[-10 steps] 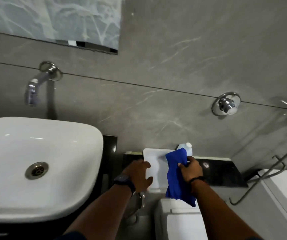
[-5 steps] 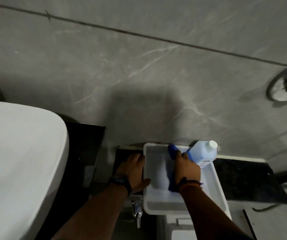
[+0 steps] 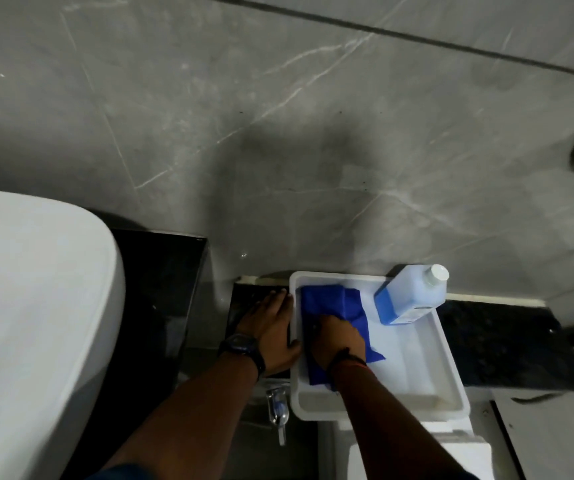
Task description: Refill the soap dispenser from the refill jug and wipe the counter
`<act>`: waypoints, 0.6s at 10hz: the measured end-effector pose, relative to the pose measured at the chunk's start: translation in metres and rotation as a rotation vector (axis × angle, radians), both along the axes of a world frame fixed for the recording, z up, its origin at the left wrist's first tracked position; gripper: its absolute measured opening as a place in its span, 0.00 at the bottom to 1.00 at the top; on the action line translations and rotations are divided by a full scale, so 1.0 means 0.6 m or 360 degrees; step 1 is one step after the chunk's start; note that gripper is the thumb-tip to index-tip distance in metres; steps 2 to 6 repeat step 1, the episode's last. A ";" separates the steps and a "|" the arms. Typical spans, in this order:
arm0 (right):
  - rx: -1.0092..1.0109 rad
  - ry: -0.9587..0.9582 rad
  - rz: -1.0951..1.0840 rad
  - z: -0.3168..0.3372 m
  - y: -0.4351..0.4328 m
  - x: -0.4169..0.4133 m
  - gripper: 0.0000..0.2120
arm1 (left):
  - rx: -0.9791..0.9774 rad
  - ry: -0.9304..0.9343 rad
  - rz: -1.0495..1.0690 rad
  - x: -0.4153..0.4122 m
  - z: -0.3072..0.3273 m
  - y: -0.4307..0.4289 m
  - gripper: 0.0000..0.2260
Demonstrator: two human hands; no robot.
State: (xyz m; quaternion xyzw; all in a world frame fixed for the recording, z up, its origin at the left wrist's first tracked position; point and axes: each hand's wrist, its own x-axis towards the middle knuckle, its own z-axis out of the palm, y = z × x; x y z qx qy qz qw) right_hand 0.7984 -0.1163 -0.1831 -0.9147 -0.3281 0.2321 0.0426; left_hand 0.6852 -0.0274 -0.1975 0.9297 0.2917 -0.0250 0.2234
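left hand [image 3: 270, 332]: flat on the black stone counter [image 3: 507, 344], fingers straight, thumb against the tray wall.
right hand [image 3: 339, 337]: fingers curled on a crumpled blue cloth [image 3: 330, 301], pressing it inside the white rectangular plastic tray [image 3: 410, 362].
pale blue plastic jug [image 3: 413, 294]: white-capped, tilted, tray's far right corner.

**Refill jug, cloth and counter**

Refill jug [image 3: 411, 294]: translucent, pale blue inside, white cap on, blue label; upright at the 1 o'clock corner of the white tray [image 3: 365, 412]. Blue cloth [image 3: 330, 303]: crumpled, on the tray floor toward 9 o'clock, gripped under the right hand [image 3: 339, 337]. Counter [image 3: 507, 344]: dark speckled stone, exposed at 3 and 9 o'clock of the tray.
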 end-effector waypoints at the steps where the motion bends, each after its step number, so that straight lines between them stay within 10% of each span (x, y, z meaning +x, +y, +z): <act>1: 0.0340 -0.0088 -0.0164 0.037 -0.022 0.008 0.14 | 0.0049 -0.0061 0.0016 -0.011 0.031 -0.003 0.38; 6: 0.0340 -0.0088 -0.0164 0.037 -0.022 0.008 0.14 | 0.0049 -0.0061 0.0016 -0.011 0.031 -0.003 0.38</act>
